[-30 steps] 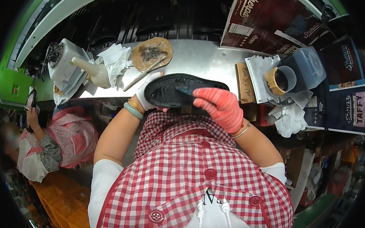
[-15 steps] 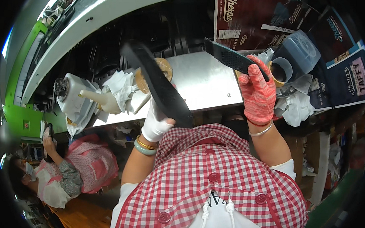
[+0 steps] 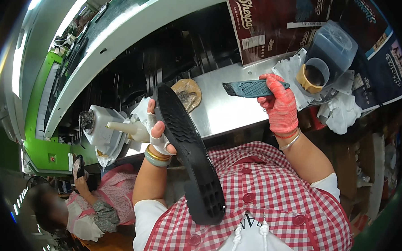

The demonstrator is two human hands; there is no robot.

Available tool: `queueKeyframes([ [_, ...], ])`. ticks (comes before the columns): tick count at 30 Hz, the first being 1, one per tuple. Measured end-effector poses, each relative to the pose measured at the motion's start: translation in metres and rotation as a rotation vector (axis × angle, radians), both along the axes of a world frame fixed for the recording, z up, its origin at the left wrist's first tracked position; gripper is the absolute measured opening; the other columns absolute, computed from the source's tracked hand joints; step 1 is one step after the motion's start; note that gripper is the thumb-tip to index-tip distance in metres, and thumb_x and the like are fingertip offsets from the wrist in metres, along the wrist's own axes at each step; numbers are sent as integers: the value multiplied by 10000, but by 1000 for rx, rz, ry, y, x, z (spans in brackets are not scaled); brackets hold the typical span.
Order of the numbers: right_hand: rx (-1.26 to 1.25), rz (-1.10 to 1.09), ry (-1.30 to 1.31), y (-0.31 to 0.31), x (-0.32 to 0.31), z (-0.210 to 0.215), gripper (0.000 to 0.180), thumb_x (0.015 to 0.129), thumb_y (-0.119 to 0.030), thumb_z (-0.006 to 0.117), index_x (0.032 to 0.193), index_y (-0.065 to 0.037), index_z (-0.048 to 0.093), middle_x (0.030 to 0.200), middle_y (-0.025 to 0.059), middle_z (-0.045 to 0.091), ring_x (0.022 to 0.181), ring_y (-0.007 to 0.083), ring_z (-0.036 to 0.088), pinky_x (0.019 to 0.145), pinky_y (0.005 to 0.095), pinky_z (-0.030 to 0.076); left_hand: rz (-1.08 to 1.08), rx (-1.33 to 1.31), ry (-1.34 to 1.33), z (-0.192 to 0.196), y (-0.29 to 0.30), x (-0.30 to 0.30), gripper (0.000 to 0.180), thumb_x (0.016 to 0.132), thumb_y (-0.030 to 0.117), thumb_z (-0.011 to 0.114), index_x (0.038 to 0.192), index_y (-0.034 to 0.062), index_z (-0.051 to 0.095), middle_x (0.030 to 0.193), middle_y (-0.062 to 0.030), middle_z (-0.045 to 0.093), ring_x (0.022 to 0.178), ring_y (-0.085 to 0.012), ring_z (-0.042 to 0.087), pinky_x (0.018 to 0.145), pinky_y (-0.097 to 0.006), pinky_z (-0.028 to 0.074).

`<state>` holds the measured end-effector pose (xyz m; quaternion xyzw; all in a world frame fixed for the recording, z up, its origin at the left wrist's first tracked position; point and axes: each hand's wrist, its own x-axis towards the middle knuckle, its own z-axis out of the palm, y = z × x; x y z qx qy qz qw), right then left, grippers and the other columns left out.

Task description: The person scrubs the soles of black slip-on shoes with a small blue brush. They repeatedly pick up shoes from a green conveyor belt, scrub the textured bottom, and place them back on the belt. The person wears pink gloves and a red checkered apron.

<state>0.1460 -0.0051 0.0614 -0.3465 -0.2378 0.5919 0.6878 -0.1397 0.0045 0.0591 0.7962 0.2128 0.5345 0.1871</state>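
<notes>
Black sole [image 3: 190,156]: up in the air in front of the checked apron [image 3: 279,187], tilted, one end out toward the metal surface [image 3: 228,113], other end down by the apron; contact with the apron, can't tell.
Sole face: wavy ribs up top, hollow cells in the lower end, raised rim around.
Sole handling: looks light, rubbery, springy but fairly stiff along its length; not fragile, I'd guess; maybe tacky or slick if the shine is wet.
Sole hold spot: outer rim near the middle, best for balance, keeps fingers off the ribbed face.
Left hand [image 3: 161,141]: white glove, bare fingertips; grasps the sole by its left edge, a couple of fingers spread, others hidden.
Blue brush [image 3: 251,88]: flat handle, dark bristles pointing left, above the surface; likely light and rigid, best gripped at the plain end.
Right hand [image 3: 279,106]: pink glove, raised, pinching the brush's right end, well apart from the sole.
Arms: both elbows bent, forearms up, hands spread apart.
Nearby: round brown pad [image 3: 194,98] beyond the sole; nozzle bottle [image 3: 135,130] left of the left hand; clear cup [image 3: 318,70] right of the right hand.
</notes>
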Motion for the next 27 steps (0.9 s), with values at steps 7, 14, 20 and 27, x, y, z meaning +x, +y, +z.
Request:
queueKeyframes([
  [7, -13, 12, -45, -2, 6, -10, 231, 894, -213, 542, 992, -10, 591, 729, 40, 562, 545, 90, 504, 489, 187, 367, -154, -109, -37, 4, 2, -3, 670, 843, 322, 572, 1404, 190, 230, 1422, -119, 337, 1281, -252, 375, 1045, -422, 356],
  [14, -1, -43, -113, -2, 13, -17, 270, 919, -218, 520, 1063, 4, 574, 806, 60, 591, 623, 113, 578, 538, 198, 422, -41, -195, -137, 11, 11, 6, 527, 834, 300, 624, 1281, 146, 390, 1222, -104, 511, 1155, -237, 485, 977, -402, 420],
  [20, 187, -195, -379, 8, 1, -47, 274, 934, -139, 508, 1150, 22, 558, 938, 78, 620, 800, 135, 632, 673, 221, 494, -186, -399, -116, 35, -10, 46, 594, 728, 206, 717, 1227, 28, 450, 1192, -146, 478, 1076, -253, 521, 944, -388, 401],
  [27, 282, -319, -602, 13, 12, -88, 299, 905, -111, 541, 1167, 34, 549, 966, 90, 621, 838, 129, 585, 751, 245, 476, -623, -698, -657, 101, 19, 103, 817, 731, 422, 719, 1345, 51, 328, 1243, -196, 480, 1114, -321, 526, 881, -445, 492],
])
